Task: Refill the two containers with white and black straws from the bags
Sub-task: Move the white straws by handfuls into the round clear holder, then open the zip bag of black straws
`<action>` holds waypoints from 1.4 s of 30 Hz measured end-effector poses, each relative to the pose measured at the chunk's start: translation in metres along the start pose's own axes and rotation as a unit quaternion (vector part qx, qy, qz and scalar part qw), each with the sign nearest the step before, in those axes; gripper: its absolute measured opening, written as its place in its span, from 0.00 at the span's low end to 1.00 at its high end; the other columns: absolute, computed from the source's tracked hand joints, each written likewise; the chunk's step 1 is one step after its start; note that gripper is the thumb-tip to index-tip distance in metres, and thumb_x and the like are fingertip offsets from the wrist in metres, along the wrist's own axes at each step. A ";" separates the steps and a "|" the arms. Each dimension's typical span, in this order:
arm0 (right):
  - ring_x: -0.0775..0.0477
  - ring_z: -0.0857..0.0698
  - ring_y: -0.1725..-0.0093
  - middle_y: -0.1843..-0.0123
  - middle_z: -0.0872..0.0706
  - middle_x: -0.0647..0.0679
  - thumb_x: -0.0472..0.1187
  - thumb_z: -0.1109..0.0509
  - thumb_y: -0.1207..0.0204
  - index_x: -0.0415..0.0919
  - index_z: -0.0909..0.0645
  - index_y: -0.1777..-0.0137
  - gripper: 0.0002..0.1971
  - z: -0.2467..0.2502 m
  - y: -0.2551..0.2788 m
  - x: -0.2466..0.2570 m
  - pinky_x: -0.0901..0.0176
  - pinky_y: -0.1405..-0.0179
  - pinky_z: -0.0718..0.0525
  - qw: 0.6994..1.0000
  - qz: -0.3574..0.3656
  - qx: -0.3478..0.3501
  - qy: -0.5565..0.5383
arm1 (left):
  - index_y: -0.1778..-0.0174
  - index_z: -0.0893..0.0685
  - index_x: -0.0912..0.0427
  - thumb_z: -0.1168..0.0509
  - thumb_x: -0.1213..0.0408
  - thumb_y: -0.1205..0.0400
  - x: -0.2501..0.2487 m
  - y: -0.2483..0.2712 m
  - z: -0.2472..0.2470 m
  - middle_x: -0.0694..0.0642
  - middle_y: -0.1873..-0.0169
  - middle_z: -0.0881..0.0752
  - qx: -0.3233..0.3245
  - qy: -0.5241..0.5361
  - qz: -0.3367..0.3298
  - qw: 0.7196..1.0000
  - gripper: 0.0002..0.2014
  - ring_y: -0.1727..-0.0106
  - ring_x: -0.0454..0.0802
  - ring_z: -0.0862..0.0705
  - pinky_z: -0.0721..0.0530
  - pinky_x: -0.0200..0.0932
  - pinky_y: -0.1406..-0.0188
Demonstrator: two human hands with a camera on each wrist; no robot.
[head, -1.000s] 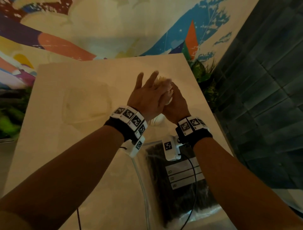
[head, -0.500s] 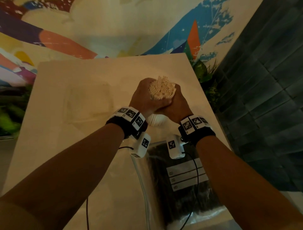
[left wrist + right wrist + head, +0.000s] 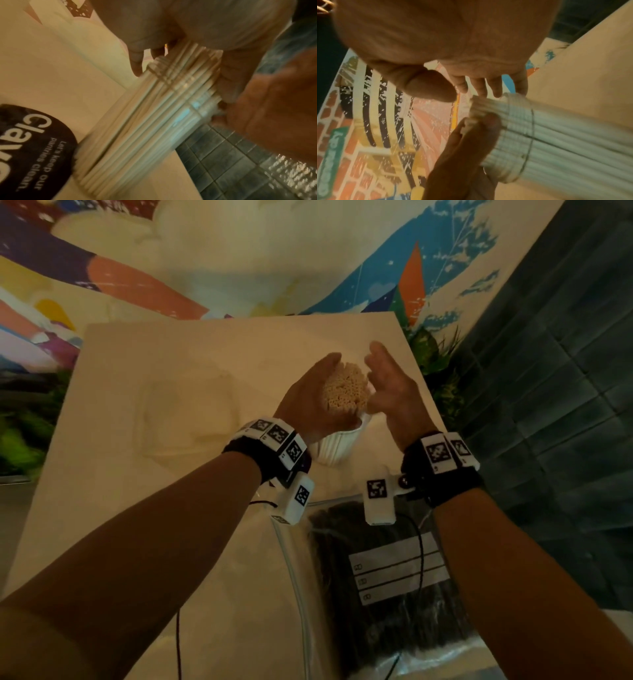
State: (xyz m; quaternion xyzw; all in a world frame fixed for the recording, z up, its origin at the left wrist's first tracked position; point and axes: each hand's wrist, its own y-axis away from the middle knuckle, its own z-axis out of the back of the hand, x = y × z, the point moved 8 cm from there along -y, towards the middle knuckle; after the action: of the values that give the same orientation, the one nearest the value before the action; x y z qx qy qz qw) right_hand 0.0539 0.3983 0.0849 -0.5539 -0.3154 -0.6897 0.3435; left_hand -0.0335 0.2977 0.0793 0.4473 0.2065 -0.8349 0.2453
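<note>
A thick bundle of white straws (image 3: 346, 386) stands upright in a clear container (image 3: 337, 445) at the far right of the beige table (image 3: 137, 508). My left hand (image 3: 317, 397) grips the bundle's upper part, fingers (image 3: 135, 60) on one side and thumb on the other. My right hand (image 3: 387, 381) hovers just right of the straw tops, fingers (image 3: 494, 86) spread and straight, holding nothing. The container's rim (image 3: 530, 121) circles the straws (image 3: 565, 142). A clear bag of black straws (image 3: 387, 577) lies near me under my wrists.
A flattened clear bag (image 3: 188, 412) lies left of the container. A round black label (image 3: 34, 142) with white print shows on the table. The table's right edge meets dark tiles (image 3: 565, 405) and plants (image 3: 442, 371). A painted wall (image 3: 239, 268) rises behind.
A second ago my left palm lay over the straw tops, then both hands clasped the bundle. Now my right hand has let go and opened to the right; my left still holds.
</note>
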 end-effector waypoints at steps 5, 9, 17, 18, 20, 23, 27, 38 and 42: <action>0.49 0.39 0.18 0.16 0.40 0.45 0.54 0.36 0.19 0.42 0.43 0.17 0.35 -0.018 -0.004 0.002 0.65 0.26 0.44 0.957 0.068 -0.008 0.282 | 0.22 0.42 0.50 0.19 0.53 0.38 -0.001 0.000 -0.002 0.54 0.34 0.22 0.011 -0.017 0.004 1.000 0.52 0.43 0.46 0.21 0.25 0.38 0.43; 0.47 0.32 0.22 0.19 0.35 0.46 0.59 0.36 0.24 0.43 0.36 0.20 0.35 -0.018 -0.003 0.011 0.58 0.26 0.35 0.946 0.131 -0.052 0.293 | 0.28 0.32 0.55 0.18 0.54 0.38 -0.004 0.000 -0.001 0.54 0.35 0.23 0.005 -0.043 -0.016 0.999 0.44 0.38 0.51 0.21 0.21 0.47 0.40; 0.44 0.18 0.39 0.30 0.23 0.45 0.56 0.42 0.20 0.42 0.27 0.26 0.27 -0.025 -0.003 0.018 0.65 0.48 0.28 0.914 0.177 -0.067 0.358 | 0.25 0.41 0.53 0.17 0.59 0.41 -0.003 0.002 -0.001 0.52 0.42 0.20 0.007 0.003 -0.001 1.000 0.52 0.48 0.51 0.17 0.20 0.41 0.52; 0.44 0.18 0.39 0.30 0.24 0.45 0.55 0.42 0.20 0.42 0.27 0.26 0.26 -0.025 -0.002 0.017 0.65 0.48 0.28 0.913 0.180 -0.068 0.359 | 0.26 0.40 0.52 0.17 0.57 0.40 -0.002 0.001 -0.001 0.54 0.40 0.19 0.011 -0.013 0.000 1.000 0.51 0.46 0.53 0.17 0.20 0.42 0.50; 0.45 0.19 0.38 0.29 0.25 0.46 0.54 0.42 0.19 0.42 0.28 0.26 0.26 -0.024 -0.002 0.016 0.65 0.46 0.27 0.914 0.179 -0.058 0.360 | 0.27 0.39 0.49 0.18 0.53 0.40 -0.001 0.000 -0.001 0.53 0.39 0.19 0.019 -0.027 0.005 0.999 0.49 0.44 0.55 0.17 0.20 0.45 0.48; 0.44 0.21 0.33 0.26 0.28 0.46 0.56 0.43 0.20 0.44 0.30 0.24 0.27 -0.023 -0.002 0.015 0.54 0.37 0.22 0.920 0.164 -0.034 0.353 | 0.22 0.45 0.51 0.19 0.54 0.37 -0.004 0.003 -0.004 0.53 0.32 0.24 0.037 -0.009 0.006 0.999 0.52 0.36 0.51 0.21 0.22 0.44 0.43; 0.49 0.31 0.22 0.20 0.32 0.45 0.58 0.43 0.20 0.46 0.34 0.21 0.30 0.007 0.005 0.022 0.53 0.23 0.33 0.950 0.143 -0.097 0.260 | 0.19 0.61 0.52 0.19 0.50 0.37 -0.011 0.015 0.011 0.52 0.17 0.51 0.000 -0.015 0.023 1.000 0.63 0.20 0.43 0.45 0.40 0.38 0.25; 0.43 0.13 0.47 0.46 0.11 0.47 0.49 0.29 0.24 0.47 0.14 0.48 0.09 0.068 0.065 -0.057 0.52 0.44 0.17 0.888 -0.128 -0.029 0.441 | 0.51 0.17 0.58 0.33 0.66 0.23 -0.067 0.111 0.007 0.52 0.55 0.15 -0.090 -0.109 -0.157 0.977 0.06 0.58 0.45 0.17 0.20 0.37 0.60; 0.42 0.11 0.50 0.39 0.13 0.43 0.48 0.29 0.25 0.51 0.22 0.32 0.21 0.036 0.094 -0.116 0.48 0.50 0.11 0.885 -0.248 0.110 0.378 | 0.36 0.24 0.53 0.39 0.58 0.21 0.037 0.121 -0.086 0.54 0.42 0.22 0.272 -0.276 0.100 0.916 0.16 0.40 0.56 0.20 0.19 0.52 0.45</action>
State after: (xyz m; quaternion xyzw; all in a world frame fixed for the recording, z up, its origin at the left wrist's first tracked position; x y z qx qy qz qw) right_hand 0.1684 0.3885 -0.0168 -0.1135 -0.3627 -0.8705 0.3128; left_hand 0.0761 0.2420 -0.0119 0.2665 -0.1503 -0.9203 0.2439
